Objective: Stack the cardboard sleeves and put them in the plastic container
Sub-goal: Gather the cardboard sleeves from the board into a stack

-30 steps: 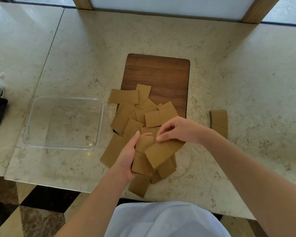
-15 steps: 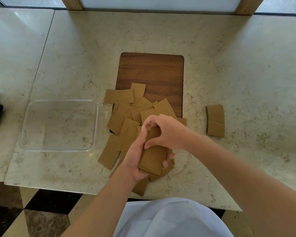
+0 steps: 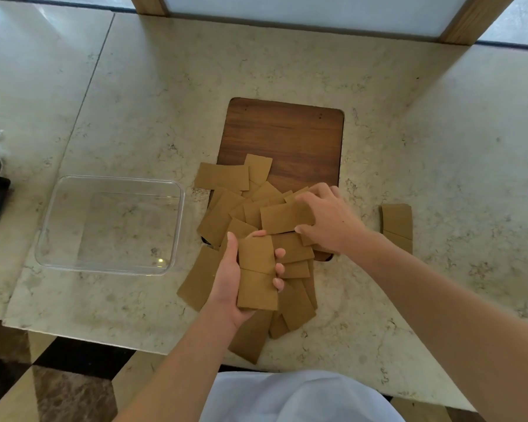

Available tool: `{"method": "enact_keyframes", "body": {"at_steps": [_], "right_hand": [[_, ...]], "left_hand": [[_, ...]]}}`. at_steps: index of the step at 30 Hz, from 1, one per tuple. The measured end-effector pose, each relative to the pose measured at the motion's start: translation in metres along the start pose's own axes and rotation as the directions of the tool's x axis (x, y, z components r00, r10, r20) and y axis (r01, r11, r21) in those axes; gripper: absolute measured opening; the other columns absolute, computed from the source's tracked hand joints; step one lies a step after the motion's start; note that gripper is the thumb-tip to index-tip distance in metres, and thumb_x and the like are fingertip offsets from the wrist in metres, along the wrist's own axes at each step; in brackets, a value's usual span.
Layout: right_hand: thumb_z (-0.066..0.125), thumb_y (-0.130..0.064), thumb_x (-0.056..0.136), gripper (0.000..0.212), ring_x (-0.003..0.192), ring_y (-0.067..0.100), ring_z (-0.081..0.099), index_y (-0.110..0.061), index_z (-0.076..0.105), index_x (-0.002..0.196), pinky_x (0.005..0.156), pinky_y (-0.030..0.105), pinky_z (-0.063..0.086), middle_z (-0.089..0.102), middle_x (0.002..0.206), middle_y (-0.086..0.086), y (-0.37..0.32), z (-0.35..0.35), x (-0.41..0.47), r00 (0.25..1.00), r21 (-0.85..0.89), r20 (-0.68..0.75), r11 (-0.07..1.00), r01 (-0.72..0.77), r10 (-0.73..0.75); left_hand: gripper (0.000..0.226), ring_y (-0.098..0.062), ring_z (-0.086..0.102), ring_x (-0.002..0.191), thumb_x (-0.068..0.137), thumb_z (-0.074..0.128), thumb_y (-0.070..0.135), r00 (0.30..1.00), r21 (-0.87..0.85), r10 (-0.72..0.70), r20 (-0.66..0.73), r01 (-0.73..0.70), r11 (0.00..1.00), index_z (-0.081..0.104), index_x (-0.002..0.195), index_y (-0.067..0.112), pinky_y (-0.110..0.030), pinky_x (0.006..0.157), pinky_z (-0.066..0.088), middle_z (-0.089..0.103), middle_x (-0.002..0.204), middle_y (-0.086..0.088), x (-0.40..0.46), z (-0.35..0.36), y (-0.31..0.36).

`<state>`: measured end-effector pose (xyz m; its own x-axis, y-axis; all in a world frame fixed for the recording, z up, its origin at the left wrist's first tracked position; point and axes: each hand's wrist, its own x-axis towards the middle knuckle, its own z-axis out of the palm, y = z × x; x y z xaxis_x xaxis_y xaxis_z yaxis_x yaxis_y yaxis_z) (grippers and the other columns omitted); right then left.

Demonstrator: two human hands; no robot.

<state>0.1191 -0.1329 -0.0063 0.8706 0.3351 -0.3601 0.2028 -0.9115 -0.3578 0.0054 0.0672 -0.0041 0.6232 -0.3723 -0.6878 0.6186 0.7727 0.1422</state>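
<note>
Wooden board [image 3: 282,138] on marble counter [image 3: 424,123]

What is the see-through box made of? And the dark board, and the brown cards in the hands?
The see-through box looks like clear, glossy plastic: the counter shows through it and its rim shines. The dark board looks like wood with a smooth finish, or a wood-look surface: it has grain streaks. The brown cards look like matte cardboard: flat, dull, creased.

One camera alone, worn on the person's head, looks forward and steeply down at the worktop [image 3: 409,147] from close above. Both forearms reach in from the lower edge toward the middle, and the worktop's near edge and some floor [image 3: 43,391] show at bottom left.
</note>
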Motion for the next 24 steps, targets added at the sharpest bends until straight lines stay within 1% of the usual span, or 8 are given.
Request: {"method": "enact_keyframes", "body": {"at_steps": [3,5,9,13,15,17,21,24], "right_hand": [[0.081,-0.054,0.075,0.095,0.138,0.034,0.029,-0.032,0.033,0.154,0.108,0.054,0.032,0.033,0.155,0.004,-0.006,0.006,0.016,0.999,-0.078,0.018,0.997,-0.026,0.027],[0.083,-0.055,0.072,0.102,0.142,0.033,0.024,-0.032,0.029,0.156,0.109,0.057,0.03,0.03,0.159,0.0,-0.006,0.008,0.021,0.998,-0.088,0.069,0.996,-0.001,0.007],[0.079,-0.06,0.073,0.079,0.132,0.029,0.03,-0.03,0.05,0.14,0.105,0.05,0.031,0.039,0.145,0.001,-0.002,0.013,0.02,0.996,-0.144,0.038,0.986,0.087,-0.082],[0.076,-0.065,0.069,0.071,0.115,0.024,0.039,-0.021,0.054,0.12,0.095,0.04,0.031,0.045,0.124,-0.001,0.006,0.017,0.011,0.994,-0.131,-0.044,0.987,0.092,-0.098],[0.075,-0.067,0.067,0.07,0.11,0.022,0.04,-0.02,0.053,0.115,0.092,0.036,0.028,0.045,0.116,-0.003,0.007,0.018,0.005,0.996,-0.077,-0.061,0.996,0.053,-0.058],[0.073,-0.067,0.069,0.068,0.108,0.019,0.042,-0.023,0.052,0.116,0.096,0.037,0.033,0.047,0.112,-0.008,0.004,0.018,-0.003,0.999,0.021,-0.041,1.0,0.021,-0.02],[0.073,-0.067,0.068,0.081,0.113,0.012,0.049,-0.026,0.051,0.135,0.105,0.04,0.044,0.052,0.116,-0.013,-0.005,0.004,-0.025,0.998,0.437,0.02,0.898,-0.057,0.053],[0.075,-0.06,0.072,0.075,0.118,0.008,0.042,-0.035,0.051,0.138,0.107,0.044,0.043,0.05,0.123,-0.016,-0.013,-0.01,-0.045,0.995,0.425,0.044,0.903,0.066,-0.093]], "left_hand": [[0.06,-0.03,0.064,0.075,0.094,0.048,0.074,1.0,0.011,0.008,-0.017,-0.008,1.0,0.071,0.119,0.025,-0.036,0.059,0.055,0.069,0.103,-0.02,0.002,-0.003,0.004],[0.06,-0.031,0.065,0.077,0.094,0.049,0.074,1.0,0.019,0.004,-0.018,-0.003,1.0,0.071,0.122,0.026,-0.037,0.061,0.056,0.069,0.103,-0.021,0.004,-0.005,0.004],[0.059,-0.031,0.066,0.077,0.096,0.047,0.071,1.0,0.041,-0.001,-0.022,0.002,0.999,0.071,0.125,0.025,-0.037,0.061,0.055,0.07,0.103,-0.021,0.003,-0.008,0.005],[0.058,-0.031,0.065,0.076,0.099,0.045,0.069,1.0,0.029,0.012,-0.017,-0.011,1.0,0.071,0.126,0.025,-0.036,0.059,0.053,0.07,0.102,-0.021,0.004,-0.007,0.004],[0.057,-0.031,0.065,0.076,0.099,0.045,0.068,0.999,0.03,0.02,-0.029,-0.019,0.999,0.071,0.125,0.025,-0.036,0.06,0.053,0.069,0.102,-0.021,0.006,-0.007,0.004],[0.056,-0.032,0.065,0.075,0.099,0.047,0.068,0.999,0.027,0.022,-0.037,-0.021,0.999,0.071,0.125,0.024,-0.036,0.059,0.053,0.069,0.101,-0.021,0.006,-0.007,0.003],[0.058,-0.031,0.066,0.076,0.096,0.052,0.069,0.999,0.061,-0.025,-0.043,0.027,0.998,0.068,0.128,0.024,-0.036,0.058,0.055,0.07,0.102,-0.022,0.005,-0.01,0.001],[0.074,-0.033,0.068,0.08,0.093,0.051,0.074,0.99,0.083,-0.139,-0.032,0.142,0.986,0.067,0.134,0.015,-0.037,0.06,0.058,0.07,0.104,-0.022,0.005,-0.008,-0.002]]}}
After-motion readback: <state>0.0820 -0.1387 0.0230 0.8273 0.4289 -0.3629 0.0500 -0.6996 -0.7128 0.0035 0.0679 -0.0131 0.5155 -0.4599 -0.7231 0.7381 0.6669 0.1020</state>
